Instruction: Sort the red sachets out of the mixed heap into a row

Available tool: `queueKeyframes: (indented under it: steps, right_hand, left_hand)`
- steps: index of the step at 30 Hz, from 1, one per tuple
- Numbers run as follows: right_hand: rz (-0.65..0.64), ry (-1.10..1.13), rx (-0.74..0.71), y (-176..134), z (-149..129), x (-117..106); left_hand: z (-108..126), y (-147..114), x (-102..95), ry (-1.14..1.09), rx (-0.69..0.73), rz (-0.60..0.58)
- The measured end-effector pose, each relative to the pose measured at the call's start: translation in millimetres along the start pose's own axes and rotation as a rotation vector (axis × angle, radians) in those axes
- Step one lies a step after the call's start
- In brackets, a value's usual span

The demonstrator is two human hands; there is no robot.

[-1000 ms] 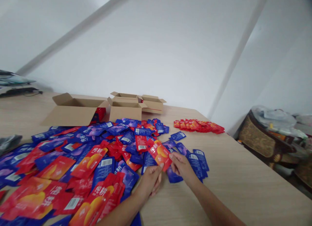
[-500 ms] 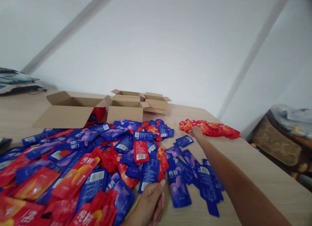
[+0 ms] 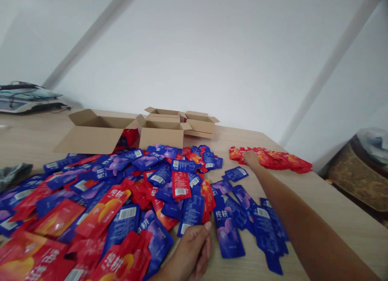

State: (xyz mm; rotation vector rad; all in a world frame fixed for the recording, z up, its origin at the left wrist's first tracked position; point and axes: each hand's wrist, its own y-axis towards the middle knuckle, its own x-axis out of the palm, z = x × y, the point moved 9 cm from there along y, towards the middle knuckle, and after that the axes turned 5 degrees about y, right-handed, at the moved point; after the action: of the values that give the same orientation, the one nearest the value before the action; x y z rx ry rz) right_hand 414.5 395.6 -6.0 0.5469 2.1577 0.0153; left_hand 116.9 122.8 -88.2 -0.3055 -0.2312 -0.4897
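My left hand (image 3: 194, 248) rests at the near edge of the pile, its fingers curled in and the thumb lying over them. No pouch shows in it. Its thumb is close to a blue pouch (image 3: 191, 210) with a barcode. My right arm stretches far across the table, and my right hand (image 3: 251, 157) is at the left part of a row of overlapping red pouches (image 3: 281, 157). Its fingers are hidden among them. Between my arms lie loose blue pouches (image 3: 228, 232), some overlapping. Mixed red and blue pouches (image 3: 103, 208) are heaped on the left.
Several open cardboard boxes (image 3: 160, 135) stand behind the heap, against the wall side. The largest box (image 3: 89, 139) has red pouches by its right side. A grey cloth (image 3: 13, 176) lies at the left edge, a device with cables (image 3: 27, 101) at the back left. A patterned chair (image 3: 354, 172) stands right of the table.
The view has turned slightly left. My right hand has moved a little farther back over the red row. My left hand stays in its place beside the heap.
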Motion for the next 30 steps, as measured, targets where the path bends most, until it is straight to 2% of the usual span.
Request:
queueKeyframes:
  steps: [3, 7, 10, 14, 18, 23, 27, 30]
  right_hand:
    - [-0.086, -0.020, -0.069, -23, -33, 18]
    - [-0.269, -0.010, -0.231, -74, -94, 76]
    - [-0.308, -0.018, -0.287, -109, -125, 110]
    - [-0.314, 0.011, -0.320, -135, -142, 125]
    - [-0.265, 0.063, -0.343, -145, -142, 107]
    - [-0.134, 0.161, -0.345, -160, -134, 58]
    - [0.024, 0.524, -0.430, -196, -126, -4]
    - [0.039, 0.805, -0.426, -236, -109, -41]
  left_hand:
    - [2, 1, 0.3, -0.002, 0.020, 0.008]
    - [1, 2, -0.6, -0.020, 0.039, 0.006]
    - [1, 3, -0.7, -0.032, 0.062, -0.010]
    - [4, 3, 1.3, -0.034, 0.107, -0.042]
    - [6, 2, -0.9, -0.005, 0.129, -0.022]
    - [7, 1, 0.9, -0.005, 0.154, -0.037]
    - [10, 1, 0.1, -0.028, 0.171, -0.028]
    - [15, 2, -3.7, -0.083, 0.191, -0.007]
